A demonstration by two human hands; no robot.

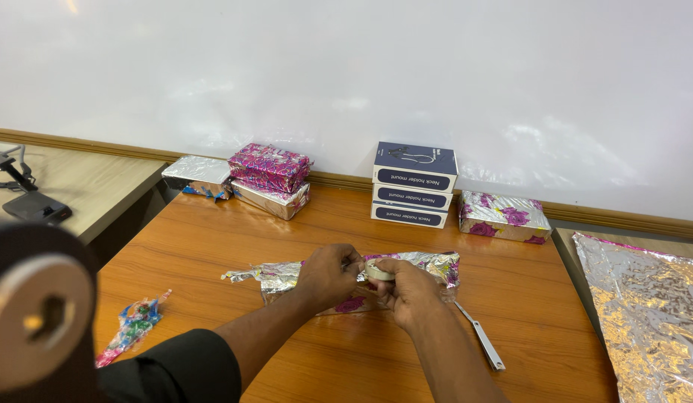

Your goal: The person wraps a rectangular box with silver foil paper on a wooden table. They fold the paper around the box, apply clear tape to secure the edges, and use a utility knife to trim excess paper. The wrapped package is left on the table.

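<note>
tape, a small pale roll [378,270], sits pinched in the fingers of the right hand [410,292], thumb over its top. the left hand [328,275] meets it from nine o'clock, fingers pressed together at the roll's edge as if nipping the loose end; whether they hold any tape i cannot tell. both hands hover above a flat parcel in shiny silver foil with pink flowers [428,265], which lies on the orange-brown wooden worktop [540,298] with its long axis running nine to three o'clock. the roll is just above the parcel's middle, and the right hand is the nearer to it.

at four o'clock from the hands lies a slim grey metal cutter [481,336], pointing towards five. at twelve o'clock stands a stack of three dark blue and white boxes [414,184], with a foil-wrapped floral box [503,216] beside it at three. at eleven o'clock sit more wrapped boxes in pink and silver foil [268,179]. a crumpled colourful foil scrap [134,325] lies at eight o'clock, and a wide silver foil sheet [648,313] at three.
</note>
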